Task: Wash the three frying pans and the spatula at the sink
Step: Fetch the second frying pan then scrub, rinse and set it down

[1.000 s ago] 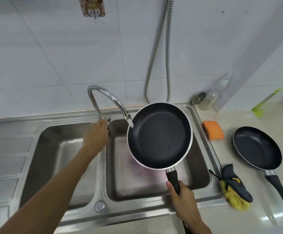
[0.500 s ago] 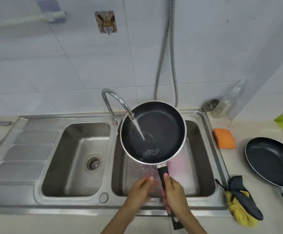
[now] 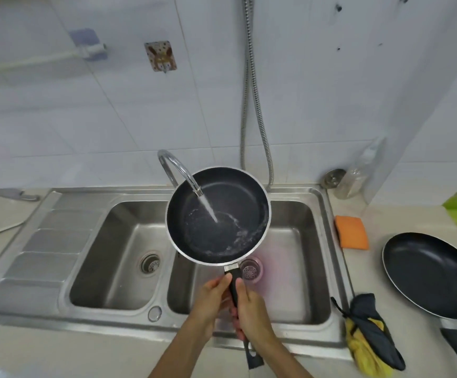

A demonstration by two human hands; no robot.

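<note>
Both of your hands are closing on the black handle (image 3: 234, 286) of the frying pan (image 3: 217, 214): your left hand (image 3: 211, 298) is curling onto it from the left and your right hand (image 3: 252, 309) is wrapping it from the right, side by side, thumbs pointing toward the bowl. You are holding the pan above the right basin (image 3: 298, 268) of the sink, roughly level, with the faucet (image 3: 178, 170) arching over its far-left rim and the water stream (image 3: 208, 208) striking near the middle and spreading across the dark coating.

From your hands the pan is lying straight ahead, its long axis running from your body toward the tiled wall, and the handle's tail end is poking out behind your right wrist over the sink's front edge.

Rinsing seems to be under way, so scrubbing is probably coming. For that, the orange sponge (image 3: 351, 231) is sitting on the counter just right of the sink, nearer your right hand, meaning your left would be carrying the pan alone. A second frying pan (image 3: 429, 274) is waiting further right; the spatula is not showing.
</note>
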